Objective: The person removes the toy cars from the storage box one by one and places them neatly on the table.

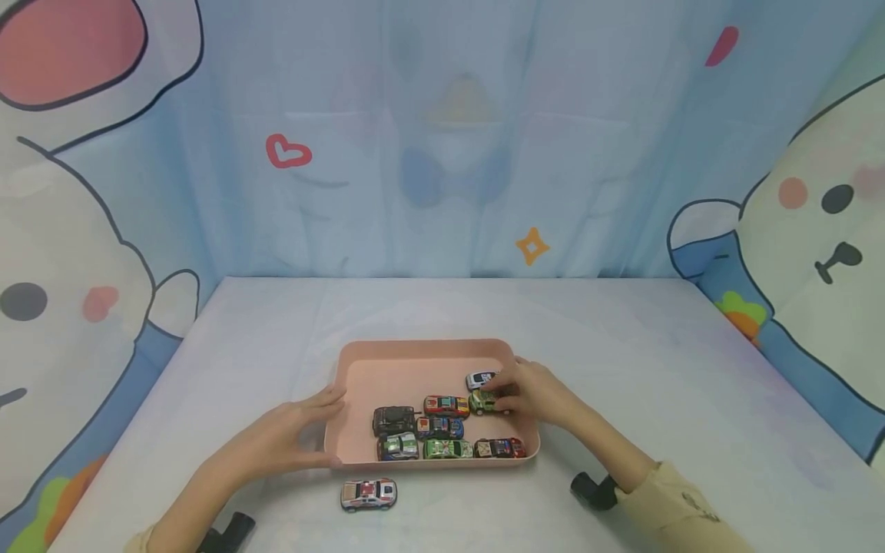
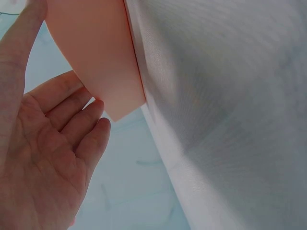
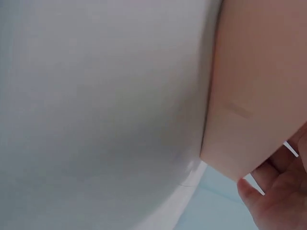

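A pink tray (image 1: 401, 349) stands on the white table with several small toy cars in it. My left hand (image 1: 280, 439) rests against the tray's left side, thumb near the front corner and fingers further back. In the left wrist view, the fingers lie loosely along the outer wall. Over the right rim reaches my right hand (image 1: 535, 392), its thumb and fingertips pinching a green toy car (image 1: 478, 401). Just behind that is a white toy car (image 1: 478, 379), partly covered by the fingers. The right wrist view shows some fingers outside the tray wall (image 3: 254, 96).
A silver and red toy car (image 1: 369, 495) lies on the table in front of the tray. Inside, a black car (image 1: 393, 420), a red and yellow car (image 1: 445, 405) and several others sit toward the front. A blue cartoon curtain (image 1: 311, 215) hangs behind the table.
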A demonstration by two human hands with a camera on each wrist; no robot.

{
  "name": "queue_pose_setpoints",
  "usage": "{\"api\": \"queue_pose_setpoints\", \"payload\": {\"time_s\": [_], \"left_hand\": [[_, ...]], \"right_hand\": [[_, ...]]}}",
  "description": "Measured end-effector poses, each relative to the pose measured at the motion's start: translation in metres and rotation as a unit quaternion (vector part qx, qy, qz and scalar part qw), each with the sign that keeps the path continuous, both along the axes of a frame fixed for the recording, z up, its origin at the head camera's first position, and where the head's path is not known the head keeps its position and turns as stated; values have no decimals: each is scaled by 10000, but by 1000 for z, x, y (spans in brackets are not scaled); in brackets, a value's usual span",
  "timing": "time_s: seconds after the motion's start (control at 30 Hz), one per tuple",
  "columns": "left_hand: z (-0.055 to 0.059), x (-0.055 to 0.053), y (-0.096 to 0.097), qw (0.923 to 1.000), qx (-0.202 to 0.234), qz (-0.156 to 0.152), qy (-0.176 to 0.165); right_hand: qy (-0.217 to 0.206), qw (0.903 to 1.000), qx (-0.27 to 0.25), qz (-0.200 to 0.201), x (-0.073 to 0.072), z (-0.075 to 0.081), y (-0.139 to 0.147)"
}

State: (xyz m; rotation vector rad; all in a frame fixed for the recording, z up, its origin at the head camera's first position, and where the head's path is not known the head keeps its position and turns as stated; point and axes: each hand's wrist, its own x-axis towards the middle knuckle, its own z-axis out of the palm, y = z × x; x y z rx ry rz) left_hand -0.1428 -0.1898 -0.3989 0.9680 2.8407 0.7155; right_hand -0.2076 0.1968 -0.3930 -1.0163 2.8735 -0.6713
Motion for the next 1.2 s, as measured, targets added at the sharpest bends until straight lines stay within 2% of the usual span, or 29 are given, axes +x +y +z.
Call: {"api": "queue_pose_setpoints", "payload": {"time_s": [0.27,0.57,0.8,0.97,1.1,1.2], "left_hand": [[0,0,1,10000,36,-58,6],[-2,-1,1,10000,36,-59,-14],[0,-1,0,9999,73,-71,-33],[2,-1,0,9999,112,-90,-42],[1,-1,0,9999,109,-86,-46],[1,-1,-1,9999,101,-58,-42]], "right_hand": [[-914,9943,-412,365,-11,8,11],[-1409,9865,-709,439,-13,11,15],[-1451,9844,-945,311,-3,21,16],[-1466,9824,-1152,-128,14,32,12],[-1126,9842,-1256,-535,33,40,4],[-633,9889,-1222,-557,49,44,-5]]}}
